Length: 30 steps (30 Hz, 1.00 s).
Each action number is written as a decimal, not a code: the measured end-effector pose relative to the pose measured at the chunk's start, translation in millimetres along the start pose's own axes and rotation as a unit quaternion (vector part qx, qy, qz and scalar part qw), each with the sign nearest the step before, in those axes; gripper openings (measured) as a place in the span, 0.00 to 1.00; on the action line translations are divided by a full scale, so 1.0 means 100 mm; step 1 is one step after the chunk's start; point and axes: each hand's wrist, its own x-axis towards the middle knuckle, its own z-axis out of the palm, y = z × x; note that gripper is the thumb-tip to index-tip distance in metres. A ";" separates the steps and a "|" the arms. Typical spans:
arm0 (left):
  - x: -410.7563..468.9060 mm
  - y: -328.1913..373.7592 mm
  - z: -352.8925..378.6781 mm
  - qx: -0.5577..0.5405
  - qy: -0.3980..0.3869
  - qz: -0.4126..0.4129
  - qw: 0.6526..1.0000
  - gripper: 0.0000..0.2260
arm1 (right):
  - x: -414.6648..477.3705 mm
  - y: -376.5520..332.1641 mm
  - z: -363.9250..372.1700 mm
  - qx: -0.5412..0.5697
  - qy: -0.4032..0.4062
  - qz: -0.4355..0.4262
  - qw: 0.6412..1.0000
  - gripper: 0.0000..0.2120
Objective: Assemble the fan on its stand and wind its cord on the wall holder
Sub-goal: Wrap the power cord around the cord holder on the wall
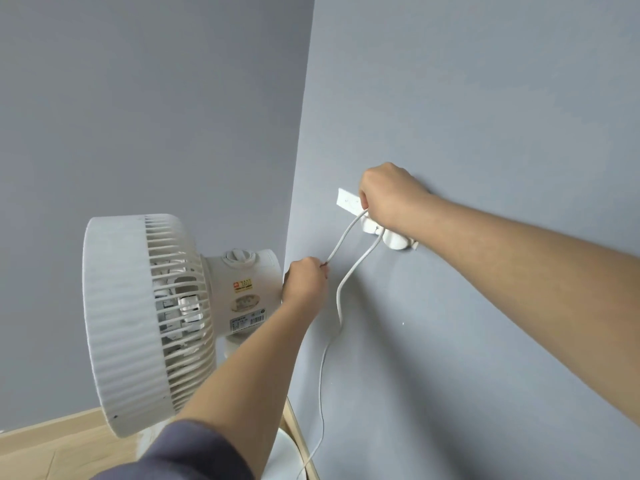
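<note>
My left grip (304, 284) pinches the cord (338, 299) beside the fan (138, 323); my right grip (389, 197) curls round the cord at the wall holder (347, 201).

fan (145, 323): on its stand (282, 455), 8 o'clock from wall holder (393, 237)
cord (341, 296): off the holder, down to 6 o'clock
left hand (304, 282): on cord, beside fan
right hand (391, 195): over holder
</note>
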 end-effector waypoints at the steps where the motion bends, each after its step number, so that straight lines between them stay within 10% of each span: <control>1: 0.03 0.02 0.01 -0.006 0.000 -0.002 1.000 0.12 | 0.02 0.01 0.00 -0.009 0.001 0.004 1.000 0.17; 21: 0.14 0.21 0.20 0.256 -0.077 0.003 0.964 0.09 | 0.21 -0.06 0.07 -0.216 -0.035 -0.054 0.974 0.16; 30: -0.14 0.27 0.21 0.207 -0.099 0.048 0.972 0.09 | 0.11 0.04 -0.12 -0.229 -0.097 -0.077 0.966 0.16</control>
